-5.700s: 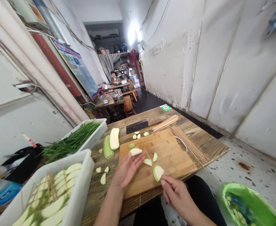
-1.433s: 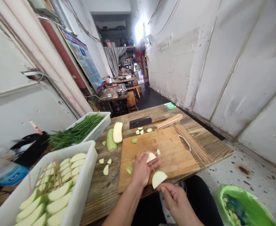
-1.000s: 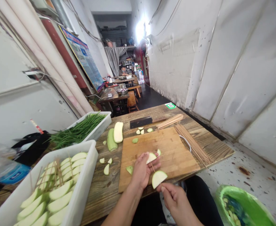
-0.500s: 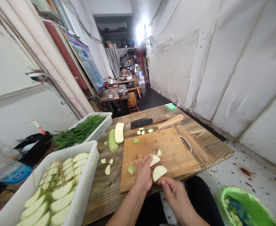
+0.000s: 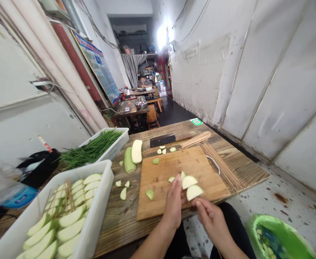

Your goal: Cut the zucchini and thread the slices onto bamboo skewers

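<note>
My right hand pinches the lower end of a thin skewer, mostly hidden, that carries two pale half-round zucchini slices. They hang above the near part of the wooden cutting board. Just left of the slices is my left hand, fingers apart, some of them partly hidden behind the slices. Small green offcuts lie on the board. Left of it rest two lengths of zucchini, one showing a pale cut face.
A white tub of skewered slices stands at left, behind it a tray of green chives. A cleaver and bamboo skewers lie beyond and right of the board. A green-lined bin sits on the floor.
Both hands and the skewered slices have moved right. The left hand has turned more upright, its fingers loosened from the upper slice. Another small piece on the board has come into view.
</note>
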Demonstrator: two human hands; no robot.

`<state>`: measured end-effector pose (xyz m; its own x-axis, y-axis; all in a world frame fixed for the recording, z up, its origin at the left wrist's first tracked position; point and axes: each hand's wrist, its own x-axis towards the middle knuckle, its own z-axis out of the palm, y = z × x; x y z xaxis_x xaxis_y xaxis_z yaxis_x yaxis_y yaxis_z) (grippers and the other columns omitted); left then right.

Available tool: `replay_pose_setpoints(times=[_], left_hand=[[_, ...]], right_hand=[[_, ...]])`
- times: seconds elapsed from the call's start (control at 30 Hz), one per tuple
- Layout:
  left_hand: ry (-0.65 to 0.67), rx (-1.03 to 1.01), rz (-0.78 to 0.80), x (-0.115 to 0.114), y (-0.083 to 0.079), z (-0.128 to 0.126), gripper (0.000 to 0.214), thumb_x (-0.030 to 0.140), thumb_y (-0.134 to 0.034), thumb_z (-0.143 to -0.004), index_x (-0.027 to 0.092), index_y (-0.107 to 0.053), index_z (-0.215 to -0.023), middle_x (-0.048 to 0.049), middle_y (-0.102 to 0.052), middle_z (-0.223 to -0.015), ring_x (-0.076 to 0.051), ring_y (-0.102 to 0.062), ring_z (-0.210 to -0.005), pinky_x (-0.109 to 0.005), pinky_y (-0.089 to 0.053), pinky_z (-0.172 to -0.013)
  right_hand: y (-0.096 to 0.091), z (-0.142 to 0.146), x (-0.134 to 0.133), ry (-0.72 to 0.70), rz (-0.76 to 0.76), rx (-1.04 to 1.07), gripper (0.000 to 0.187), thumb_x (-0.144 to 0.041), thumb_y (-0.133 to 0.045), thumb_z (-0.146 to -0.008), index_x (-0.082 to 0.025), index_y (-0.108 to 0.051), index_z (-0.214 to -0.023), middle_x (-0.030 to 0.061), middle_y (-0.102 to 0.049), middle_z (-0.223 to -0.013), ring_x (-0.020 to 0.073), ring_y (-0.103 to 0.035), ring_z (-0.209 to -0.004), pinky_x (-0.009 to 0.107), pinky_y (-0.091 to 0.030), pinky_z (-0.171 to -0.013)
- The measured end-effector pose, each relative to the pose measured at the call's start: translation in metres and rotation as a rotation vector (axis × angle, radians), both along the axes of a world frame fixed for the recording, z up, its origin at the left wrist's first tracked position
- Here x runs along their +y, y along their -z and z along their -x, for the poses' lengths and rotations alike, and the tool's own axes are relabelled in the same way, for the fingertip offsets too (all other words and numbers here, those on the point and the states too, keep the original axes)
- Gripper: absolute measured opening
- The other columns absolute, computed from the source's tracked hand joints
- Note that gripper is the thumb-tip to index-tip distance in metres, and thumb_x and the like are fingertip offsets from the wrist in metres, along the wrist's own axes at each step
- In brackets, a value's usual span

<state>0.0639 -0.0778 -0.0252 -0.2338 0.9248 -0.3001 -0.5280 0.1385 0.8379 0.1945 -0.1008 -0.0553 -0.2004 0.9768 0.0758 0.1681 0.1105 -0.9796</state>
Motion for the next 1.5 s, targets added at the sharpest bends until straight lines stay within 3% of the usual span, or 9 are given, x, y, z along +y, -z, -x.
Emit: replay_pose_setpoints(times=[0.13,0.23,0.33,0.43,0.57,0.7,0.9,1.2,1.5], left_hand=[[-0.179,0.542,-0.108,0.0,0.008,0.038,0.041,0.036,-0.068,-0.069,0.021,-0.062,-0.106,-0.0077,-0.065,-0.095,-0.02,-0.06,-0.085,-0.031,-0.044,-0.083],[-0.105,0.929,-0.146,0.003,0.014,0.057,0.035,0.03,-0.068,-0.067,0.022,-0.067,-0.101,-0.0083,-0.061,-0.098,-0.025,-0.053,-0.096,-0.037,-0.036,-0.093],[-0.019,1.142,-0.2,0.008,0.017,0.056,0.033,0.024,-0.065,-0.068,0.022,-0.067,-0.101,-0.0105,-0.058,-0.105,-0.029,-0.047,-0.104,-0.042,-0.03,-0.096],[0.004,1.203,-0.182,0.012,0.016,0.051,0.023,0.022,-0.065,-0.066,0.022,-0.067,-0.089,-0.0089,-0.059,-0.096,-0.029,-0.049,-0.098,-0.042,-0.031,-0.093],[0.035,1.035,-0.154,0.014,0.018,0.05,0.015,0.022,-0.066,-0.067,0.023,-0.063,-0.082,-0.0027,-0.062,-0.078,-0.022,-0.055,-0.079,-0.034,-0.04,-0.081],[-0.001,0.706,-0.124,0.014,0.016,0.051,0.022,0.022,-0.072,-0.064,0.021,-0.069,-0.086,-0.0047,-0.067,-0.086,-0.018,-0.058,-0.082,-0.026,-0.044,-0.077],[0.038,0.088,0.032,0.014,0.001,0.058,0.024,0.02,-0.069,-0.07,0.013,-0.065,-0.093,-0.0071,-0.067,-0.082,-0.01,-0.06,-0.059,-0.016,-0.043,-0.046],[-0.042,-0.018,0.131,0.015,-0.007,0.057,0.015,0.008,-0.058,-0.079,0.008,-0.062,-0.093,-0.0149,-0.068,-0.095,-0.019,-0.067,-0.078,-0.027,-0.056,-0.067],[-0.044,-0.036,0.152,0.015,-0.011,0.055,0.011,0.007,-0.054,-0.081,0.004,-0.064,-0.087,-0.0169,-0.069,-0.088,-0.019,-0.068,-0.077,-0.026,-0.057,-0.068]], right_hand=[[0.008,-0.024,0.007,0.145,0.067,0.042,0.039,-0.05,-0.044,-0.086,-0.015,-0.06,-0.089,-0.0081,-0.028,-0.048,0.0108,-0.028,-0.042,0.022,-0.022,-0.04],[0.009,-0.029,0.01,0.14,0.069,0.046,0.038,-0.051,-0.046,-0.085,-0.016,-0.06,-0.088,-0.0078,-0.029,-0.049,0.0112,-0.029,-0.042,0.022,-0.023,-0.042],[0.009,-0.025,0.007,0.109,0.081,0.088,0.038,-0.049,-0.045,-0.086,-0.014,-0.06,-0.087,-0.0085,-0.028,-0.048,0.0103,-0.028,-0.042,0.022,-0.022,-0.042],[0.008,-0.018,0.0,0.045,0.089,0.102,0.036,-0.046,-0.045,-0.087,-0.013,-0.059,-0.088,-0.0086,-0.027,-0.049,0.0095,-0.027,-0.043,0.022,-0.02,-0.042],[0.006,-0.012,-0.011,-0.063,0.112,0.106,0.035,-0.045,-0.042,-0.09,-0.014,-0.058,-0.087,-0.0091,-0.023,-0.05,0.0089,-0.024,-0.043,0.022,-0.017,-0.041],[0.001,-0.01,-0.016,-0.093,0.077,0.05,0.035,-0.043,-0.039,-0.091,-0.015,-0.058,-0.085,-0.0083,-0.023,-0.051,0.0092,-0.024,-0.043,0.022,-0.018,-0.04],[-0.007,-0.008,-0.019,-0.195,-0.151,-0.123,0.031,-0.034,-0.036,-0.092,-0.017,-0.058,-0.078,-0.002,-0.045,-0.059,0.0121,-0.042,-0.051,0.022,-0.033,-0.049],[-0.007,-0.002,-0.021,-0.276,-0.185,-0.202,0.031,-0.031,-0.032,-0.093,-0.017,-0.056,-0.078,-0.0011,-0.048,-0.063,0.0131,-0.047,-0.055,0.021,-0.036,-0.054],[-0.005,-0.004,-0.021,-0.262,-0.197,-0.199,0.031,-0.029,-0.032,-0.093,-0.017,-0.058,-0.08,0.0007,-0.054,-0.065,0.0141,-0.052,-0.057,0.021,-0.038,-0.056]])
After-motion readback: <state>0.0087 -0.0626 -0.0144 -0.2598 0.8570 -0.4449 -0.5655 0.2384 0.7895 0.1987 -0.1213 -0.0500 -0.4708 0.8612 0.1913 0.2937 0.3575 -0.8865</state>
